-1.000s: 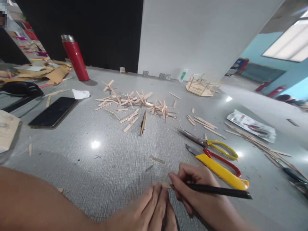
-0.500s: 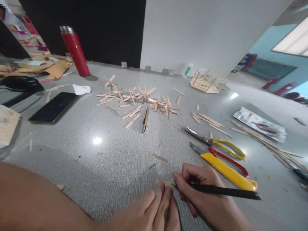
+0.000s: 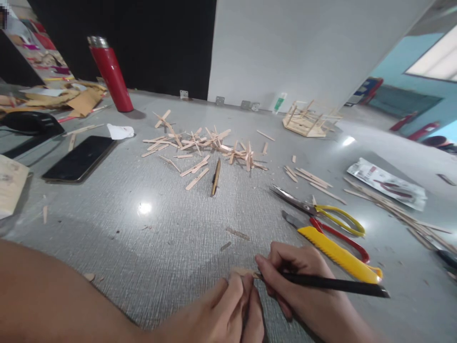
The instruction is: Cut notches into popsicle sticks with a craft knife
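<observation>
My left hand (image 3: 228,309) presses its fingertips down on a small wooden stick piece (image 3: 244,273) lying on the grey table (image 3: 171,228), fingers together. My right hand (image 3: 296,281) grips a slim black knife (image 3: 332,283) like a pen, its tip touching that stick piece just right of my left fingertips. Both hands sit at the table's near edge.
A yellow cutter (image 3: 335,255), red-handled pliers (image 3: 339,240) and yellow-handled scissors (image 3: 321,212) lie just right of my hands. Loose wooden sticks (image 3: 203,147) are scattered mid-table. A phone (image 3: 80,159), a red flask (image 3: 109,74) and a stick model (image 3: 305,124) lie farther off.
The view has shifted slightly. My left fingers have curled a little closer over the stick piece; the right hand with the knife stays at the same spot.
</observation>
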`<control>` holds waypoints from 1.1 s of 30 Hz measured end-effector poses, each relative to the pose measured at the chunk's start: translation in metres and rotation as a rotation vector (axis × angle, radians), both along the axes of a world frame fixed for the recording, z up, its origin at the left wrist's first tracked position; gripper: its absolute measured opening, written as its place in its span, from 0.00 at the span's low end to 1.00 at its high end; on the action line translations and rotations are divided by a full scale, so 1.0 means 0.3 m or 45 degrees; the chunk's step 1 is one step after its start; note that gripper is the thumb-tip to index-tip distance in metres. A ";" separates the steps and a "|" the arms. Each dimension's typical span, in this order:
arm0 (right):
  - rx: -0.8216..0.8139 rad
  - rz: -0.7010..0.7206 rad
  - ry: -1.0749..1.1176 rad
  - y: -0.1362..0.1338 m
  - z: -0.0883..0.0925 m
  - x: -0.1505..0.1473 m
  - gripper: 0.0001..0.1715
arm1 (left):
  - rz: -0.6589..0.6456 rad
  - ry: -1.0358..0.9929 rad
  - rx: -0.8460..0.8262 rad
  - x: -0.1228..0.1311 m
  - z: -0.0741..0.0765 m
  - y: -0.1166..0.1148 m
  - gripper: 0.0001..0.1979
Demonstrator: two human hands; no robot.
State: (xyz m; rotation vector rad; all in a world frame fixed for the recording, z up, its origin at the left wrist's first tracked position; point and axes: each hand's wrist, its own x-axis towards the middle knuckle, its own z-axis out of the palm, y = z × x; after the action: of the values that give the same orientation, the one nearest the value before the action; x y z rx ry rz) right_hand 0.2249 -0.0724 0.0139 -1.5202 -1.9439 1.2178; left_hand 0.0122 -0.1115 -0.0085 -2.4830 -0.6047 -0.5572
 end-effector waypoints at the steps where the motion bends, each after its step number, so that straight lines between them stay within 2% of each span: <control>1: 0.007 0.000 -0.003 0.001 0.003 -0.002 0.24 | 0.006 -0.002 -0.006 0.000 0.003 0.000 0.13; 8: 0.012 -0.003 -0.008 -0.003 0.019 -0.013 0.25 | -0.005 0.033 0.035 0.000 0.005 0.001 0.12; 16: 0.103 0.028 -0.080 -0.004 0.007 -0.005 0.26 | 0.007 0.000 0.032 0.003 0.005 0.002 0.13; 33: 0.126 -0.001 -0.091 -0.003 0.014 -0.003 0.26 | 0.001 -0.035 0.016 0.006 -0.014 -0.006 0.14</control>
State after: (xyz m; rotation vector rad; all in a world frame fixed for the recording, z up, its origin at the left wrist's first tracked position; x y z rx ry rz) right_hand 0.2239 -0.0732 0.0181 -1.5331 -2.0169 1.0644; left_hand 0.0142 -0.1134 -0.0127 -2.4664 -0.6111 -0.5944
